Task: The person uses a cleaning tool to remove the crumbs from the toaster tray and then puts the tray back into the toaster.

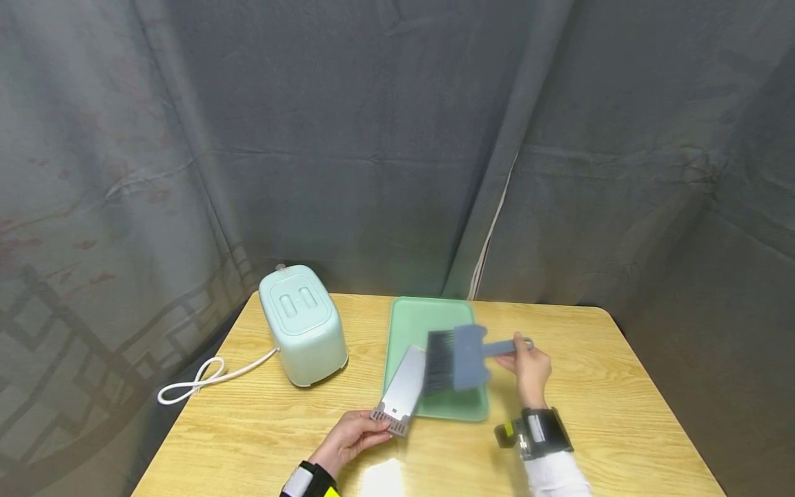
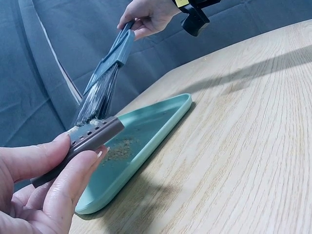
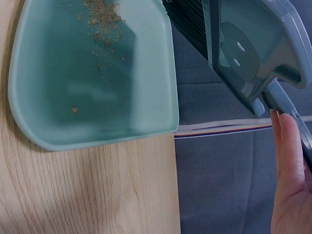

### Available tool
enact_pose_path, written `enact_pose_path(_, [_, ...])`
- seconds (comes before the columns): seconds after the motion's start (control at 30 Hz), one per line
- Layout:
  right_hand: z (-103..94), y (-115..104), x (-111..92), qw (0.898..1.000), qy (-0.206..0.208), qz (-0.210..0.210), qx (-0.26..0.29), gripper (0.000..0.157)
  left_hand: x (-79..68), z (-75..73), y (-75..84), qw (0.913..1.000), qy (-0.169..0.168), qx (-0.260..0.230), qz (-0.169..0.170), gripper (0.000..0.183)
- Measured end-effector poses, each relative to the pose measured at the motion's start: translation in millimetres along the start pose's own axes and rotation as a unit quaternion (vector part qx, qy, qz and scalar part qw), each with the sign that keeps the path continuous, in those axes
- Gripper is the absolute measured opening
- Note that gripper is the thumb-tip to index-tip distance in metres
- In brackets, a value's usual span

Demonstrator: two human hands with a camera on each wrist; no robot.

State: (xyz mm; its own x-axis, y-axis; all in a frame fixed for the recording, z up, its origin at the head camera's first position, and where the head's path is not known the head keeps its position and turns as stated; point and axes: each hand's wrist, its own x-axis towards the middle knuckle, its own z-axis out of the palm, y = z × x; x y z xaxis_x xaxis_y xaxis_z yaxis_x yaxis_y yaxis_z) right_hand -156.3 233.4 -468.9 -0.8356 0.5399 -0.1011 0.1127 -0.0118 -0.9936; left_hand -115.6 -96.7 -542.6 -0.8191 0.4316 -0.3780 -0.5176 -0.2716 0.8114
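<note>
My left hand (image 1: 355, 435) pinches the grey slotted end of a flat metal crumb tray (image 1: 402, 388) between thumb and fingers. The crumb tray slants over the near left part of a green tray (image 1: 428, 312). In my right hand (image 1: 532, 373) is the handle of a blue brush (image 1: 470, 359) with dark bristles. Its bristles meet the crumb tray's surface in the left wrist view, where pale crumbs show beside them. Brown crumbs (image 3: 101, 13) lie scattered in the green tray, mostly in one small heap.
A pale mint toaster (image 1: 307, 338) with its slots covered stands at the table's back left. Its white cord (image 1: 236, 373) loops over the left edge. Grey curtains (image 1: 373, 152) hang behind the wooden table (image 1: 609, 414).
</note>
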Motion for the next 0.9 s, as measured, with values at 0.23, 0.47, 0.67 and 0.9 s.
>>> enact_pose_path(0.23, [-1.8,1,2,1.000,0.004,0.005,0.007,0.041,0.9,-0.6,-0.9,1.0000,-0.003,0.002,0.001,0.031])
enact_pose_path(0.47, [-4.8,-1,1,1.000,0.003,0.002,0.018,0.042,0.4,0.3,-0.3,1.0000,0.000,0.004,0.002,0.031])
enact_pose_path(0.67, [-7.0,-3,2,1.000,0.011,0.007,0.026,0.037,-0.5,1.5,1.2,1.0000,0.003,0.006,0.000,0.030])
enact_pose_path(0.9, [-12.9,-4,6,0.999,0.017,0.009,0.037,0.035,-1.7,1.3,3.4,1.0000,0.009,0.003,-0.002,0.031])
